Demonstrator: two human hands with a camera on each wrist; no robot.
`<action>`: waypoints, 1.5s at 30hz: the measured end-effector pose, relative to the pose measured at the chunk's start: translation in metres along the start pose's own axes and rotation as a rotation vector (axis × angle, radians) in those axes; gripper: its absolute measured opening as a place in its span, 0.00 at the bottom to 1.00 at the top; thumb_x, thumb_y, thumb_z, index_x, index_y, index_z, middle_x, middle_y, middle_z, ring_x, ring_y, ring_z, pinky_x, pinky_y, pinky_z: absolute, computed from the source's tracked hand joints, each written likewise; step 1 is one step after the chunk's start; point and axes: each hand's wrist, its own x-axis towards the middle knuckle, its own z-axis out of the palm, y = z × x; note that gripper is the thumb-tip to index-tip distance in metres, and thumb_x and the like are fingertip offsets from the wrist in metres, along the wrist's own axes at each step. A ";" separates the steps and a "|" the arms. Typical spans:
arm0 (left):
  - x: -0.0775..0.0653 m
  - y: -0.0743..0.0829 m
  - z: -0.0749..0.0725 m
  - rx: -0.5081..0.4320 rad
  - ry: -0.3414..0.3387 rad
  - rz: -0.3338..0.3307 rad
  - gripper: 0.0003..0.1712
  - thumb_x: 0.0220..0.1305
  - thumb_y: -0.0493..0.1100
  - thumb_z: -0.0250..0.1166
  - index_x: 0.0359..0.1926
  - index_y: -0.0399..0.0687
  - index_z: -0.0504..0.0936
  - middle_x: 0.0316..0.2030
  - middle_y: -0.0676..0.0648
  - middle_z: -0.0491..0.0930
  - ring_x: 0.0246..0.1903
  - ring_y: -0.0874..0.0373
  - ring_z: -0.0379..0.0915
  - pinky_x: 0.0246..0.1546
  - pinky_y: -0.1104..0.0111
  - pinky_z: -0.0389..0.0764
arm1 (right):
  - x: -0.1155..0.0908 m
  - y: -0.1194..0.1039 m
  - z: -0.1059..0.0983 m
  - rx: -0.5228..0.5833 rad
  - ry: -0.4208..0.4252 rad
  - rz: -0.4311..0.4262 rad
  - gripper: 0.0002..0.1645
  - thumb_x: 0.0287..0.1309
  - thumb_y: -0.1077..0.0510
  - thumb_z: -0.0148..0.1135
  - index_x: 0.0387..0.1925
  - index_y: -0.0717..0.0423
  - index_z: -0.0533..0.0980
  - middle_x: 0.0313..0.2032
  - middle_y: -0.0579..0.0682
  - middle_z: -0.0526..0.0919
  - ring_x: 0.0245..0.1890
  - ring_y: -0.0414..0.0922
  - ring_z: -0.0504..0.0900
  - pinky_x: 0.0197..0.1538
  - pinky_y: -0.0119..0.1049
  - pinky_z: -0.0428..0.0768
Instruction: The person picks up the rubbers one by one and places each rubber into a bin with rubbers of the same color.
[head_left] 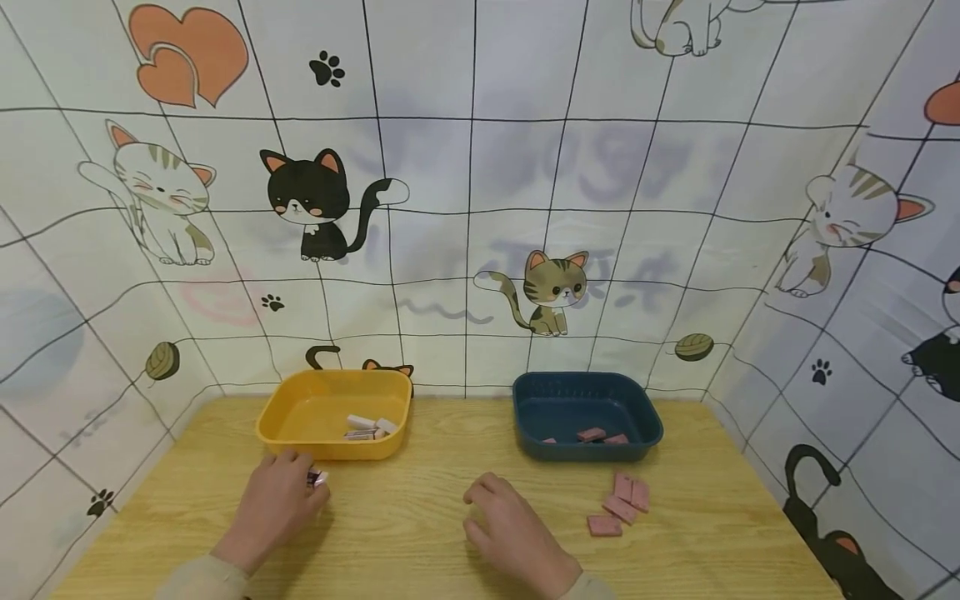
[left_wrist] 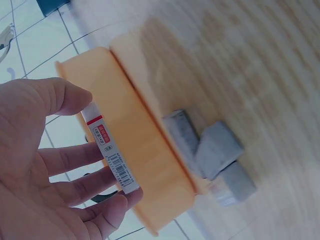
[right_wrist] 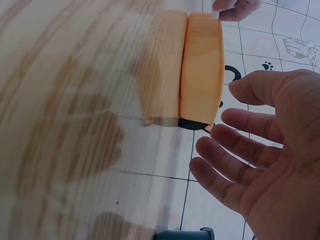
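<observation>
My left hand [head_left: 276, 498] is just in front of the yellow bin [head_left: 330, 451] and pinches a white eraser in a printed sleeve [left_wrist: 113, 152] between thumb and fingers. A barcode shows on the sleeve in the left wrist view. Inside the yellow bin lie several white eraser-like sticks [head_left: 363, 422]. Several grey-looking blocks [left_wrist: 218, 150] sit on the table beside the bin in the left wrist view; the hand seems to hide them from the head view. My right hand [head_left: 516, 533] hovers over the table's middle, fingers loosely bent, holding nothing.
A dark blue bin [head_left: 588, 452] stands at the back right with a few pink blocks [head_left: 592, 434] inside. In front of it several pink blocks [head_left: 621, 508] lie on the wooden table [head_left: 420, 533]. A cat-patterned sheet [head_left: 427, 250] closes off the back and sides.
</observation>
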 end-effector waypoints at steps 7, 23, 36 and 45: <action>0.005 0.008 -0.011 0.007 0.055 0.021 0.16 0.53 0.44 0.71 0.36 0.35 0.81 0.32 0.42 0.74 0.33 0.44 0.70 0.35 0.51 0.75 | 0.001 -0.001 -0.001 0.019 0.001 -0.006 0.08 0.64 0.64 0.64 0.45 0.60 0.82 0.43 0.47 0.79 0.41 0.37 0.77 0.45 0.35 0.81; 0.021 0.010 -0.020 -0.016 0.105 0.050 0.19 0.57 0.43 0.71 0.41 0.29 0.82 0.36 0.35 0.79 0.35 0.39 0.74 0.42 0.47 0.76 | 0.008 -0.003 -0.004 0.011 0.013 0.006 0.09 0.63 0.65 0.63 0.45 0.61 0.82 0.44 0.48 0.80 0.45 0.41 0.80 0.48 0.38 0.83; 0.041 0.008 -0.018 0.007 0.067 0.034 0.19 0.58 0.42 0.68 0.41 0.27 0.81 0.37 0.33 0.80 0.38 0.39 0.75 0.43 0.48 0.74 | 0.015 0.000 -0.008 0.011 0.024 0.015 0.09 0.64 0.64 0.64 0.45 0.59 0.82 0.44 0.47 0.80 0.44 0.40 0.80 0.48 0.37 0.82; 0.054 0.009 -0.016 -0.020 -0.016 -0.015 0.19 0.61 0.43 0.66 0.42 0.27 0.80 0.39 0.32 0.78 0.39 0.39 0.73 0.45 0.47 0.73 | 0.018 0.003 -0.011 0.037 0.012 0.005 0.09 0.66 0.63 0.63 0.46 0.59 0.81 0.45 0.49 0.80 0.44 0.47 0.82 0.47 0.37 0.83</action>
